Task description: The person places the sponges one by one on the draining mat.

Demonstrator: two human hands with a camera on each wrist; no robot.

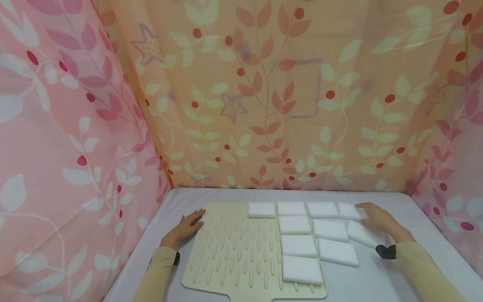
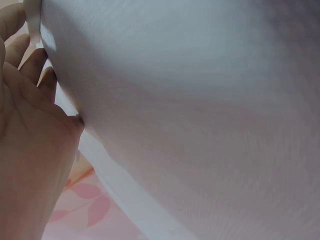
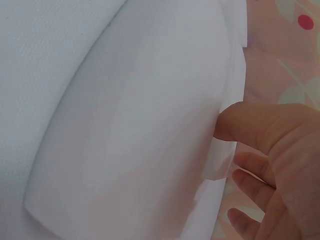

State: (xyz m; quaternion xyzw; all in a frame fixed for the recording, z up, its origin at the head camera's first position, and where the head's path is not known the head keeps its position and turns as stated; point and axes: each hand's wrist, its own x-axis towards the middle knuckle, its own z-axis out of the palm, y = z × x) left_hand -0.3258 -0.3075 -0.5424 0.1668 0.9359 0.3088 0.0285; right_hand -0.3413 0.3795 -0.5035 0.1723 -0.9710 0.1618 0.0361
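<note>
A beige board (image 1: 234, 247) with rows of long raised ridges and a handle at its near edge lies flat. My left hand (image 1: 186, 225) rests at its upper left edge, fingers extended, fingertips touching the rim. In the left wrist view that hand (image 2: 35, 115) shows with its fingers spread. My right hand (image 1: 379, 218) holds a white sponge block (image 1: 349, 211) at the far right of the top row. Thumb and fingers (image 3: 240, 125) appear on either side of a white edge in the right wrist view. Just below lies another white block (image 1: 365, 233), partly behind the hand.
Several white blocks (image 1: 298, 245) form a column on the board's right side, with one more block (image 1: 261, 209) at its top edge. More blocks (image 1: 338, 252) lie right of the board on the white-covered table (image 1: 381, 285). Patterned curtains (image 1: 264, 105) enclose the table.
</note>
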